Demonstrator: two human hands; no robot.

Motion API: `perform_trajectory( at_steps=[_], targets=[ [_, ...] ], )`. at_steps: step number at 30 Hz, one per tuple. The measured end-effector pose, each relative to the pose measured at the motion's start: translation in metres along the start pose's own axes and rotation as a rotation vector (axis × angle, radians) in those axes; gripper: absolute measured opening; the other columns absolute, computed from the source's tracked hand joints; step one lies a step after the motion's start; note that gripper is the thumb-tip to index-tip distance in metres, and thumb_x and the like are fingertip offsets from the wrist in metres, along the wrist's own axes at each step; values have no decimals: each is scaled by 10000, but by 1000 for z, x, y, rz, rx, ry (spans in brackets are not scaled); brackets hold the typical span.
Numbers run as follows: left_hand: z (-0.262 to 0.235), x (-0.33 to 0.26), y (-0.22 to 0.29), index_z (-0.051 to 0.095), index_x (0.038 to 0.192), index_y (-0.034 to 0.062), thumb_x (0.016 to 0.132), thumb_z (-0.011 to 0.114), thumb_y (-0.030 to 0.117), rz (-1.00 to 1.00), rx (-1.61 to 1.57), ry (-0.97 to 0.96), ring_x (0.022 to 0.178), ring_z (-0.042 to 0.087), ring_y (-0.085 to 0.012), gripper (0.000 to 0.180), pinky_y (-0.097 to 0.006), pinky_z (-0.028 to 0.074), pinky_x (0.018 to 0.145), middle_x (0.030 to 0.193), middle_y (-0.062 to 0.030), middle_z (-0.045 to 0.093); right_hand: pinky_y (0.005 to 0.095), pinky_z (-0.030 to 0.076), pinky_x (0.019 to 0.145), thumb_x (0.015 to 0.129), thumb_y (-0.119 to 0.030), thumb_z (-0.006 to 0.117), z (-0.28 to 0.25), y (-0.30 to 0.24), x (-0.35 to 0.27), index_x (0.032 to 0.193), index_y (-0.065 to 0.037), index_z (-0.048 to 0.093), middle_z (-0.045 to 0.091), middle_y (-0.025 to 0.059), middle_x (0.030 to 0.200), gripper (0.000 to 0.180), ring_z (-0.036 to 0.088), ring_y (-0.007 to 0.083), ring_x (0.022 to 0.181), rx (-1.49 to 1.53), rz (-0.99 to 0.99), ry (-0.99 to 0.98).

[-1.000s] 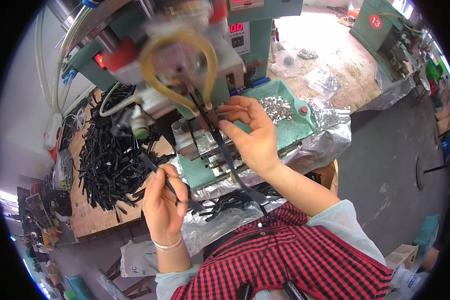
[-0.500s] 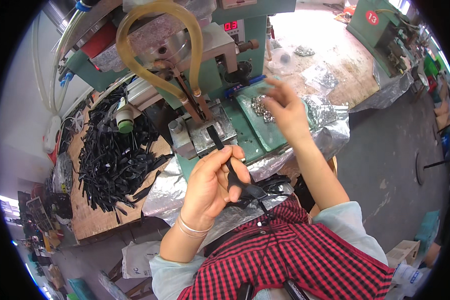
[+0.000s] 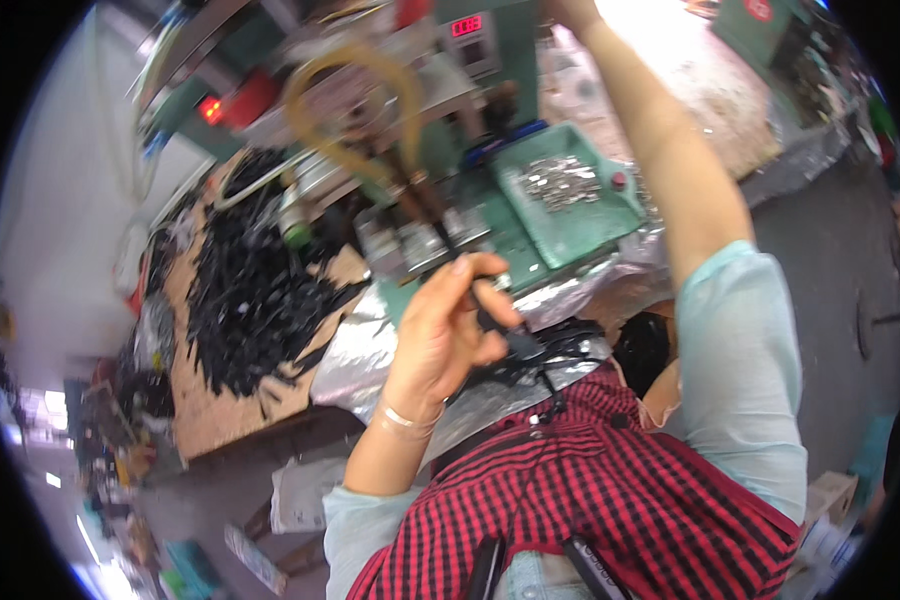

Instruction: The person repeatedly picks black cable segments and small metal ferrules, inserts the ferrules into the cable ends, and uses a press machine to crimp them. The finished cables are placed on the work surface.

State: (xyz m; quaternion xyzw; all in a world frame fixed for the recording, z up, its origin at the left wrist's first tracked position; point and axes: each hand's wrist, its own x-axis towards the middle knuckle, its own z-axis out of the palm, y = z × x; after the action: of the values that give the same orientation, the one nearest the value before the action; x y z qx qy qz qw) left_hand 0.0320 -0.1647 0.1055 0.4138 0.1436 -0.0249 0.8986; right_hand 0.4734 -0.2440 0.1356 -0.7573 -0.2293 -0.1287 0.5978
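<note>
My left hand (image 3: pixel 448 325) is closed around a black strap (image 3: pixel 519 343), with the thumb and forefinger near its upper part. The strap's far end runs up to the metal fixture (image 3: pixel 425 245) of the press, beneath two copper-coloured electrodes (image 3: pixel 418 200). High up, at the picture's top edge, my right hand (image 3: pixel 576 14) is beside the green machine (image 3: pixel 515 50). Its fingers are cut off and blurred, so what they touch cannot be seen. A green tray (image 3: pixel 572 247) holding small shiny metal pieces (image 3: pixel 560 184) lies right of the fixture.
A heap of black straps (image 3: pixel 255 290) covers the wooden bench (image 3: pixel 210 425) on the left. More black straps (image 3: pixel 570 345) lie on silver foil (image 3: pixel 355 355) near my apron. A yellowish hose (image 3: pixel 305 85) loops above the fixture. Another green machine (image 3: pixel 805 60) stands at the far right.
My right hand has gone from over the tray up to the top edge, uncovering the metal pieces. The left hand keeps hold of the strap. The whole view has shifted.
</note>
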Motion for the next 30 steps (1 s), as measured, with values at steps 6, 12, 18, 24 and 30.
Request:
perform_trajectory(
  at_steps=[6,12,18,24,30],
  targets=[
    [-42,-24,-29,596,1314,-18,1140,423,432,10,95,-61,826,737,-202,513,-280,576,676,1058,-176,735,377,530,962,997,-278,706,12,2,30,1294,0,670,752,174,1185,409,712,275,1092,28,82,-100],
    [-80,-59,-11,649,1265,1,1098,564,206,99,449,114,915,727,-190,278,-286,578,754,1067,-151,743,379,530,965,993,-277,710,17,4,42,1295,-2,671,751,173,1189,410,712,275,1097,51,95,-117],
    [-160,-85,34,740,1085,45,916,720,65,474,1619,878,878,720,-277,171,-368,565,746,967,-122,736,381,530,967,990,-275,714,3,6,44,1296,-4,673,751,172,1194,411,712,275,1102,40,85,-86],
    [-245,-113,21,741,1086,77,833,686,32,152,2231,919,930,675,-375,263,-456,553,784,983,-143,647,369,529,966,978,-284,728,-2,-14,-119,1289,-8,681,755,145,1198,418,703,258,1105,-29,-284,271],
    [-252,-77,31,759,1060,40,898,680,78,471,2084,796,902,687,-365,185,-436,561,780,988,-139,682,449,532,858,825,-109,768,-36,-22,-305,937,-101,740,703,119,948,115,661,340,983,-580,-131,-88]
  ],
)
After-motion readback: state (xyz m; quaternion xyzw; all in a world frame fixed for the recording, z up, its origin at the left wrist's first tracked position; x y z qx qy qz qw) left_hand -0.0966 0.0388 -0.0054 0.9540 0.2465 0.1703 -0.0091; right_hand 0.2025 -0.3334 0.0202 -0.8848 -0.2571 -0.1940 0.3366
